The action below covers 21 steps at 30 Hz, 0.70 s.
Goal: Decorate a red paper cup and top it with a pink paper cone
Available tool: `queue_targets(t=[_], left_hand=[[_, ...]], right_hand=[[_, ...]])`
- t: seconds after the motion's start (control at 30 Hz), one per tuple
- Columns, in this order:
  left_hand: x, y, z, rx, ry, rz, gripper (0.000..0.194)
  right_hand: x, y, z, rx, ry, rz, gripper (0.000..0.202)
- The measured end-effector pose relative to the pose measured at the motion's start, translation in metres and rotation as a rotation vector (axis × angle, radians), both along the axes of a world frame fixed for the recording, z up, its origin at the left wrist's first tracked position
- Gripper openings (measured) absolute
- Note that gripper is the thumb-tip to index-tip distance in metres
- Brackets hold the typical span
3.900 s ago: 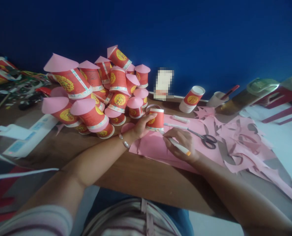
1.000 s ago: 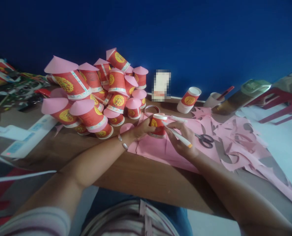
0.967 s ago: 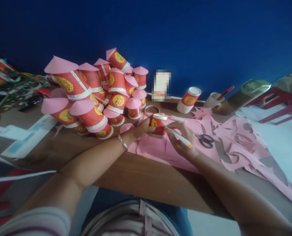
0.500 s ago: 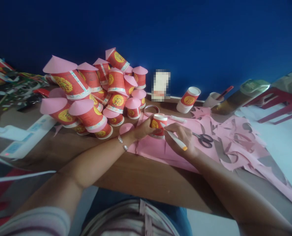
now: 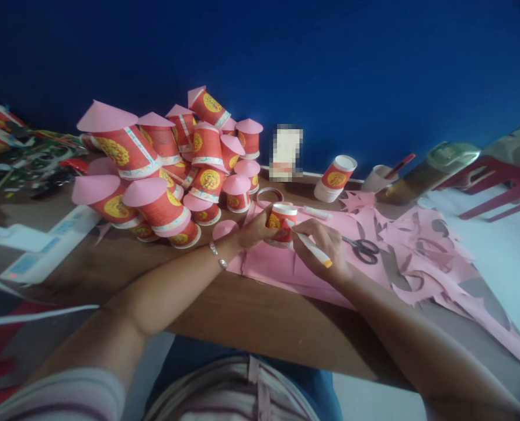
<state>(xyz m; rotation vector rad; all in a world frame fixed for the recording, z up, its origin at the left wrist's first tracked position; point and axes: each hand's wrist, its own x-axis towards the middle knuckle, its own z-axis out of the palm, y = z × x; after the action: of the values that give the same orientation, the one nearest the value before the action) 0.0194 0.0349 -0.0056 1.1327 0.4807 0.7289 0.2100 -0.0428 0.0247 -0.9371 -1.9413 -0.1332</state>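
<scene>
A red paper cup (image 5: 283, 221) with a yellow emblem and white rim stands over pink paper (image 5: 269, 264), and my left hand (image 5: 259, 230) is closed round its left side. My right hand (image 5: 322, 245) grips a white marker (image 5: 311, 249) with an orange end; its tip meets the cup's right side or comes very near it. Just right of that hand lies a pair of dark-handled scissors (image 5: 365, 251). A white pen (image 5: 318, 214) rests on the paper behind the cup. Beside my left wrist is a pink paper disc or cone (image 5: 225, 230).
Several red cups with pink cone tops (image 5: 155, 202) are piled at left. A white power strip (image 5: 52, 242) with cables sits nearer. Stacked cups (image 5: 336, 178), a roll of tape (image 5: 270, 195), a pen holder (image 5: 376, 178) and a bottle (image 5: 430, 169) stand behind; pink scraps (image 5: 430, 251) spread right.
Almost nothing differs. Both hands, the cup and the marker keep their places, apart from a very slight shift.
</scene>
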Motion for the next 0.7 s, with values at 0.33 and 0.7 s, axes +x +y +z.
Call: queue_targets(t=[0.33,0.7], left_hand=[[-0.003,0.001,-0.002,-0.105,-0.116,-0.03,0.067],[-0.007,0.004,0.003,-0.165,-0.158,-0.079,0.057]], right_hand=[[0.0,0.002,0.002,0.018,0.042,-0.056,0.008],[0.005,0.006,0.01,0.023,0.068,-0.049,0.008]])
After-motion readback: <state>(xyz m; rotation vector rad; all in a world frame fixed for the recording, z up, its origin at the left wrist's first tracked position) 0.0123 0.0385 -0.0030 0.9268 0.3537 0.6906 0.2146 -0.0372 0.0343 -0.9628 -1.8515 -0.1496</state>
